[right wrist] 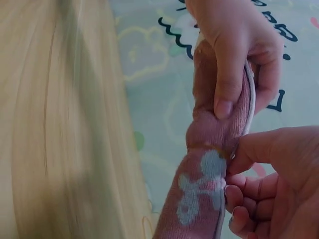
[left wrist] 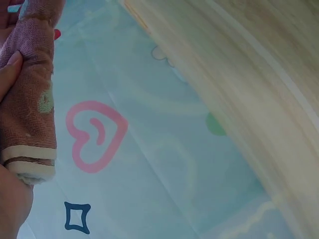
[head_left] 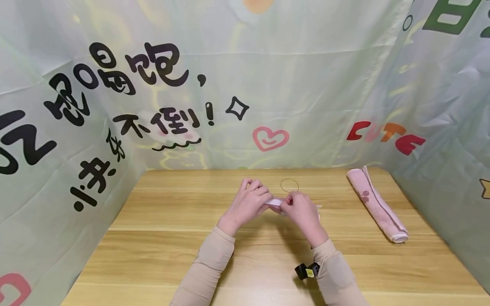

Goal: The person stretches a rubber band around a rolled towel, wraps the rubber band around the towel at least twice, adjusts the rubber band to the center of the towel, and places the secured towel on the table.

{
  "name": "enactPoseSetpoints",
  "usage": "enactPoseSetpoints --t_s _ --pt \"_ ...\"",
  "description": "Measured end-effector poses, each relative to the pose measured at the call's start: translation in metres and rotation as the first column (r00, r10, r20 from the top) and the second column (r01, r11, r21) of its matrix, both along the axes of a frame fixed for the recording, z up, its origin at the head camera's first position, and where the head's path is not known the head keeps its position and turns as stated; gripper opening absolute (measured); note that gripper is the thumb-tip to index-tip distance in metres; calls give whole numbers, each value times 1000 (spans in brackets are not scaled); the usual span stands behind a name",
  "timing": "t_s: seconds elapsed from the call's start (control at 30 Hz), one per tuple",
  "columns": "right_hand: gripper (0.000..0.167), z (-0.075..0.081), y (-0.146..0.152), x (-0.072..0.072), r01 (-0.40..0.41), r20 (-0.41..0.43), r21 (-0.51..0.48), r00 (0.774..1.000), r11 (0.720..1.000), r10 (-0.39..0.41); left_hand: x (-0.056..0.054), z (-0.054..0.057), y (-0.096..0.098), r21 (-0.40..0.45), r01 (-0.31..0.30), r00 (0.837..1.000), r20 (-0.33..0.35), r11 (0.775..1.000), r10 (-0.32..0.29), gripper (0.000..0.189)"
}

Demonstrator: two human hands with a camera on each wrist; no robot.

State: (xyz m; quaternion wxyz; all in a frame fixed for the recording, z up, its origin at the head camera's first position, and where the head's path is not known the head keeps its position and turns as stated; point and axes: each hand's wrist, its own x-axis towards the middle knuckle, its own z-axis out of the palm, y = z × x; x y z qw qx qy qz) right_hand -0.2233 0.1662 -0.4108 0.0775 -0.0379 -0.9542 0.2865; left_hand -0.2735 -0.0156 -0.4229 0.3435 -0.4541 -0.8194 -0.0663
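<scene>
Wood table (head_left: 164, 250), pale yellow-brown; grain and straight seams run side to side, bright reflection at near middle. Towel (head_left: 377, 208): pink, rolled, lies along the right side, slanting from the far edge toward the near right; darker mark on upper half. Band (head_left: 289, 179): thin, brownish loop near the far edge, well apart from towel, to its left.
</scene>
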Motion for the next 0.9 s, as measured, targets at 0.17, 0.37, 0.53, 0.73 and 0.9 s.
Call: enactPoseSetpoints --t_s 0.17,0.37,0.53,0.73,0.9 --pt "12 1 7 -1 45 27 -10 999 999 -45 1 2 0 24 15 1000 -1 1000 -15 13" --pt "13 1 12 -3 23 8 -29 1000 999 -23 -1 3 -4 54 2 998 55 999 -5 16" --pt "12 5 12 -2 -19 -126 -105 992 994 6 -3 4 -8 68 -72 985 159 995 60 18" --pt "11 9 7 2 -3 -223 -55 975 998 -10 -3 6 -8 51 -118 970 218 992 104 23" --pt "11 7 -2 4 -32 -271 20 962 999 37 -3 6 -8 49 -162 956 255 986 144 24"
